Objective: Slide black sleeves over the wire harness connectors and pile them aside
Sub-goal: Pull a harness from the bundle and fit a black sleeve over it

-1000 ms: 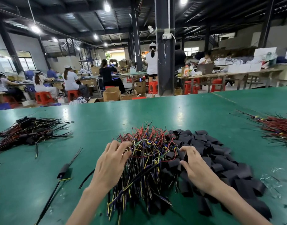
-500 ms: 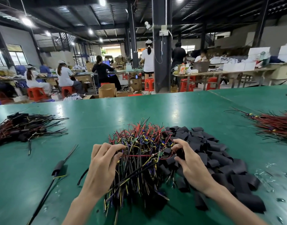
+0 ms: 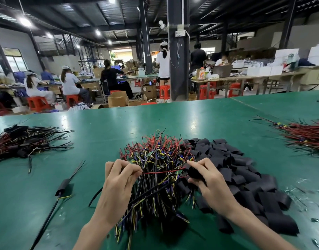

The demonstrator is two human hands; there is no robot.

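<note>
Where the pile (image 3: 155,156) was being searched, a red wire (image 3: 158,172) is now pinched by the left hand (image 3: 119,184), a black sleeve (image 3: 193,174) gripped by the right hand (image 3: 211,183); sleeving is due.

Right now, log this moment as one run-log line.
left hand: pinches red wire | right hand: holds black sleeve | wire: stretched between hands | sleeved pile: far left

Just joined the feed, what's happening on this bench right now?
A person is sleeving wire harnesses. The left hand pinches a red wire stretched over the unsleeved harness pile, while the right hand holds a black sleeve at the wire's other end. Loose sleeves lie on the right; finished harnesses are piled at the left of the green table.
</note>
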